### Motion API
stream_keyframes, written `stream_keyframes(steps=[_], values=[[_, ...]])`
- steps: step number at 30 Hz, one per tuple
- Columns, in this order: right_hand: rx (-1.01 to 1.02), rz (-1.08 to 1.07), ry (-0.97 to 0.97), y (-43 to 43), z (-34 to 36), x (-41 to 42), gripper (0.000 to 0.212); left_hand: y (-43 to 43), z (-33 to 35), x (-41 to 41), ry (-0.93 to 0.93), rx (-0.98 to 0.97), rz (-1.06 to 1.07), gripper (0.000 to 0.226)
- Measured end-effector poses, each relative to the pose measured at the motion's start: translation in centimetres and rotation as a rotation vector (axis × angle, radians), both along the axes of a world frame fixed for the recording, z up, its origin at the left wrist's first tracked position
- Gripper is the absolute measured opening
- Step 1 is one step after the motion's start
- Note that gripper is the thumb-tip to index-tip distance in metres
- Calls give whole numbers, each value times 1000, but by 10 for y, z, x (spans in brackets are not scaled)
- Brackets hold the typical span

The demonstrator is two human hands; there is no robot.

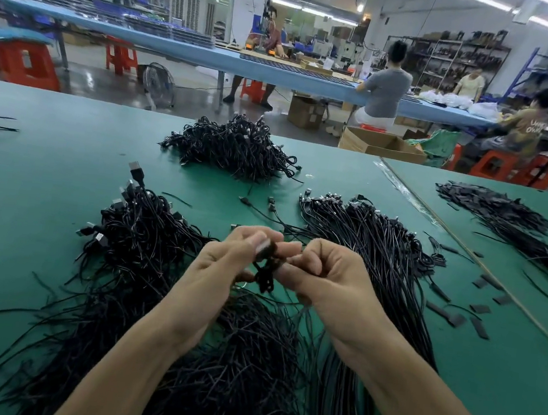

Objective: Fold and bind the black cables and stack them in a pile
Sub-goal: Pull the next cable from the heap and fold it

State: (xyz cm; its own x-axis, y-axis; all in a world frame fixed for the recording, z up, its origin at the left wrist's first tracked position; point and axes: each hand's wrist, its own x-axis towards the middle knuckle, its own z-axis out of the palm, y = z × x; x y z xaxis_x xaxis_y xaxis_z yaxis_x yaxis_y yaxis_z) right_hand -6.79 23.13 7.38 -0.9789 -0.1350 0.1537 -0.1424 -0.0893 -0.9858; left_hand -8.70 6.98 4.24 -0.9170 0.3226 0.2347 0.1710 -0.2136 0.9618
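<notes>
The folded cable (266, 272) is held up in front of the person, above the green table (48, 152) and between both hands, likely so the small bundle can be wrapped without its loops springing apart. The stock lies within reach all round it: a tangled heap of loose cables (138, 235) to the left, a straighter sheaf of cables (380, 255) to the right, and more spread under the forearms. Short black strips (481, 308) lie scattered on the right side of the table, near the right hand, which would suit them as binding pieces, though that is only a judgement. The pile of finished bundles (235, 149), as it appears to be, sits well apart at the far side, clear of the work yet probably reachable with an outstretched arm

The left hand (224, 260) has its fingers curled, thumb and fingertips pinching the top of the bundle. The right hand (323, 272) is curled too, its fingers closed against the bundle's right side; whether it also pinches a strip is hidden. Both wrists are raised off the table and turned inward, the forearms converging from the lower edge. The binding looks under way, not yet done
</notes>
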Motion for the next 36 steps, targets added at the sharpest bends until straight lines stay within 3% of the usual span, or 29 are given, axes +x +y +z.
stream_keyframes(steps=[8, 11, 14, 19, 22, 27, 32, 36], values=[[20, -97, 129, 11, 1, -10, 56, 11, -7, 3, 224, -192, 177, 17], [27, -118, 172, 9, 1, -9, 56, 11, -11, 1, 210, -269, 241, 11], [48, -105, 205, 6, 0, -9, 56, 12, -10, 3, 103, -298, 218, 28], [118, -114, 216, 2, -8, -8, 51, 12, 1, 3, -341, 74, -40, 48], [135, -91, 184, -1, -12, -6, 47, 6, -2, -4, -460, 211, -25, 54], [88, -58, 66, -1, -21, 0, 47, -7, -11, -10, -159, -67, -30, 26], [-25, -80, -293, 4, -51, -4, 41, -13, -14, -13, 49, -333, -4, 19], [2, -34, -364, 14, -69, -17, 22, -17, -18, -19, 94, -506, 199, 31]])
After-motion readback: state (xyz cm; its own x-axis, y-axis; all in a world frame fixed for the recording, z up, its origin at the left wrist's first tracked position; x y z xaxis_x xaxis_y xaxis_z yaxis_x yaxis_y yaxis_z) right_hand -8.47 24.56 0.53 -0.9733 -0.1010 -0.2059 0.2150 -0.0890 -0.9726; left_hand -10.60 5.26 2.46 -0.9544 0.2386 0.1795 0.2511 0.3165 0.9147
